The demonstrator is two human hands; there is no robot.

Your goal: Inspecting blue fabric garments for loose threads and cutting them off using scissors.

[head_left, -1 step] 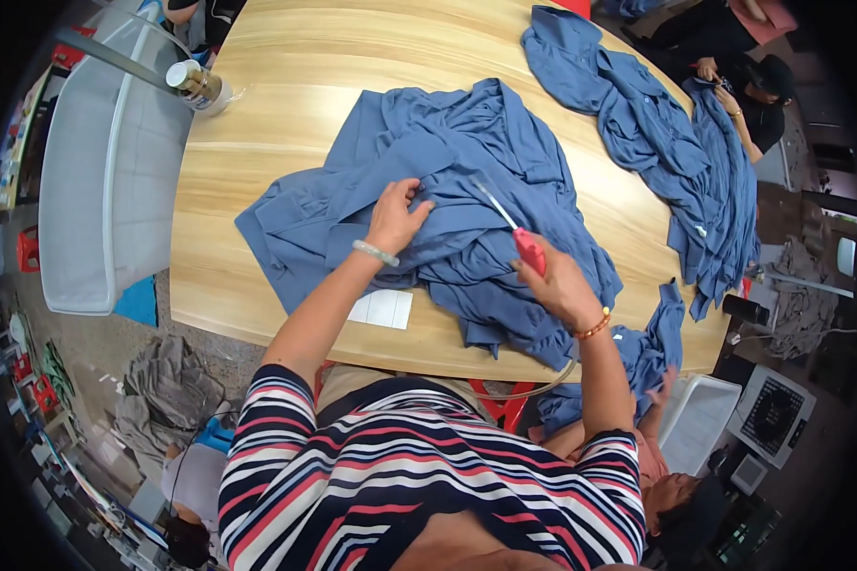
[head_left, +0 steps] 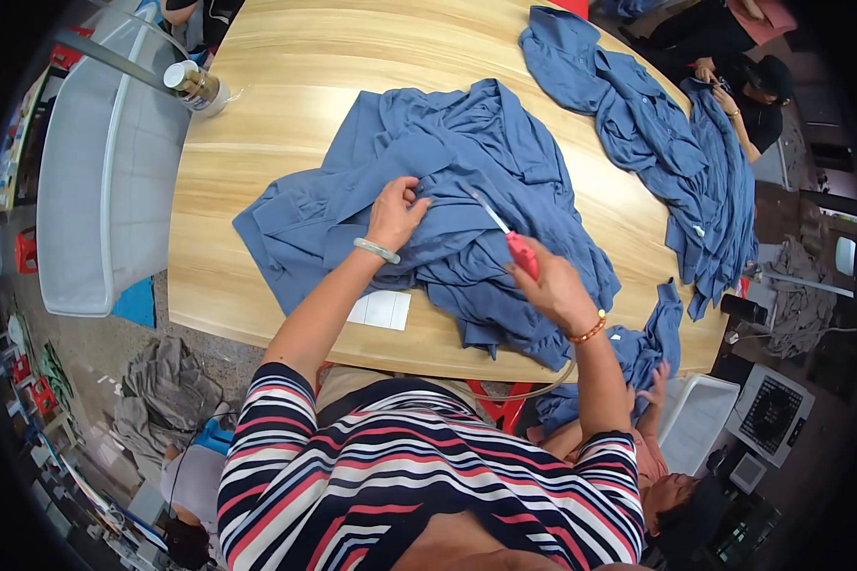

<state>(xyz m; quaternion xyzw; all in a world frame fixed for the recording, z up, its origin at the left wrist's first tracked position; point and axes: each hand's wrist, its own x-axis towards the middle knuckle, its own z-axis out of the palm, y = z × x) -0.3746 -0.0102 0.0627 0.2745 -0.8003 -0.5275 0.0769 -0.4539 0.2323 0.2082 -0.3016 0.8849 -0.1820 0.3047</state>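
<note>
A crumpled blue garment [head_left: 505,143] lies spread in front of me, with long folds and a flat band across its middle. My left hand [head_left: 397,211], a pale bangle at its wrist, has its fingers curled and pinched on that cloth. In my right hand [head_left: 554,285] is a slim tool [head_left: 521,255] with a pinkish-red handle and a thin metal shaft; its kind is unclear. The shaft points up and left, its tip over the garment's folds. Whether the tip touches the cloth, I cannot tell.
The wooden table [head_left: 286,57] also bears a white paper [head_left: 381,310], a capped bottle [head_left: 198,88] and more blue garments [head_left: 638,114] at right. A large pale bin [head_left: 86,209] stands left. Co-workers are at the far right and lower right, one hand [head_left: 653,383] near cloth.
My right hand has shifted slightly left and down with the tool. The left hand stays nearly in place. The co-worker's raised hand at lower right has moved a little.
</note>
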